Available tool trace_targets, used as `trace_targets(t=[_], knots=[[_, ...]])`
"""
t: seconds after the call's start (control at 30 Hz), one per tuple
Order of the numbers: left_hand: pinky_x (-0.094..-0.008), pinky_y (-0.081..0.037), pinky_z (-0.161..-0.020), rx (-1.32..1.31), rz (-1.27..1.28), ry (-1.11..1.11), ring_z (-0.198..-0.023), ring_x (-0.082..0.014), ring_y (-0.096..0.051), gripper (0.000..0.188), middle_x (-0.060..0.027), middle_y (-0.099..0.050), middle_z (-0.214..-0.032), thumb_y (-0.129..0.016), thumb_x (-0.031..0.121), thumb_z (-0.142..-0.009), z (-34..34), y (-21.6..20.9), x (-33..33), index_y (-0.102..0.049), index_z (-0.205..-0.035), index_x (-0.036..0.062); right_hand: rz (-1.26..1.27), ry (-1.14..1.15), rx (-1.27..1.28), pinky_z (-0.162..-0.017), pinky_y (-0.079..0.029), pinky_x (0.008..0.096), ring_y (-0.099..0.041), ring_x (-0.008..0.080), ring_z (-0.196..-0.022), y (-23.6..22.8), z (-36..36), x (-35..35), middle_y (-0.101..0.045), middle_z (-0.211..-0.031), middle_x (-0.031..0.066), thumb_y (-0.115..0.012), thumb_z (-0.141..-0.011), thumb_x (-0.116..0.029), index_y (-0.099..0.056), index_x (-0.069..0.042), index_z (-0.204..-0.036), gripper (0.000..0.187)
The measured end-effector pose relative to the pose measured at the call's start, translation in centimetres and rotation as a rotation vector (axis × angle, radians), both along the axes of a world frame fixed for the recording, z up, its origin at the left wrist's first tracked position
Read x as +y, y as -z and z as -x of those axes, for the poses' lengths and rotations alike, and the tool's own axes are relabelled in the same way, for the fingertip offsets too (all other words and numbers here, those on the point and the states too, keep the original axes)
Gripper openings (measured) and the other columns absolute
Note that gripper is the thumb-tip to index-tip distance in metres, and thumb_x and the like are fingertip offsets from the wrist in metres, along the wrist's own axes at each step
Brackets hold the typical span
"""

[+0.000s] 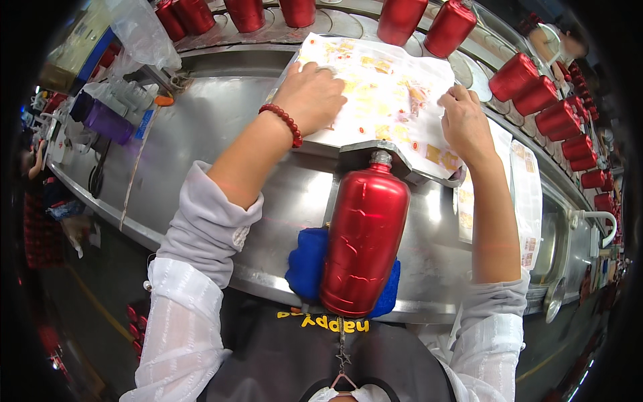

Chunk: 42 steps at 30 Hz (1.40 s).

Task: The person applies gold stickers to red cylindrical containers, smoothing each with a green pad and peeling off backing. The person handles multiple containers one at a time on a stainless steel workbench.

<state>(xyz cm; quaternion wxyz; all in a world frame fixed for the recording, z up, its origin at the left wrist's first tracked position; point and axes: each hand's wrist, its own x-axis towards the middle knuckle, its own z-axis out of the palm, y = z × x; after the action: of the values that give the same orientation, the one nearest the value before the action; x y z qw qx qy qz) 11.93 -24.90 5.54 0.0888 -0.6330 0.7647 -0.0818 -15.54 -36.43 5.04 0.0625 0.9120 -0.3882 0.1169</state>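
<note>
A white sheet of yellow and red decals [375, 87] lies on a raised stand beyond the bottle. My left hand [308, 99], with a red bead bracelet on its wrist, is at the sheet's upper left, fingers bent down on it and partly hidden. At the sheet's right edge my right hand [467, 122] has its fingers curled and its thumb pressed in, gripping the edge. A shiny red bottle [367, 244] lies in front of me, its neck pointing away at a metal bracket [375, 149]. Blue cloth padding [308, 262] shows on both sides of the bottle.
Several red bottles [512, 77] stand along a conveyor [335, 25] behind and to the right. A purple bottle [102, 117] lies on the steel table [221, 120] at left. More decal sheets [526, 194] lie at right, near a white tap [599, 218]. Another person [552, 43] is at far right.
</note>
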Motion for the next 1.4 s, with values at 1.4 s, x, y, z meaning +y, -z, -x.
trace_targets(t=[1.4], knots=[[-0.0535, -0.033, -0.112, 0.251, -0.015, 0.006, -0.136, -0.0413, -0.041, 0.035, -0.0146, -0.063, -0.124, -0.057, 0.024, -0.097, 3.5, 2.1, -5.1, -0.065, -0.130, 0.0194, -0.027, 0.072, 0.288, -0.096, -0.052, 0.0433, -0.052, 0.0294, -0.125, 0.8, -1.2, -2.1, -0.056, -0.133, 0.0092, -0.055, -0.090, -0.009, -0.070, -0.021, -0.124, 0.039]])
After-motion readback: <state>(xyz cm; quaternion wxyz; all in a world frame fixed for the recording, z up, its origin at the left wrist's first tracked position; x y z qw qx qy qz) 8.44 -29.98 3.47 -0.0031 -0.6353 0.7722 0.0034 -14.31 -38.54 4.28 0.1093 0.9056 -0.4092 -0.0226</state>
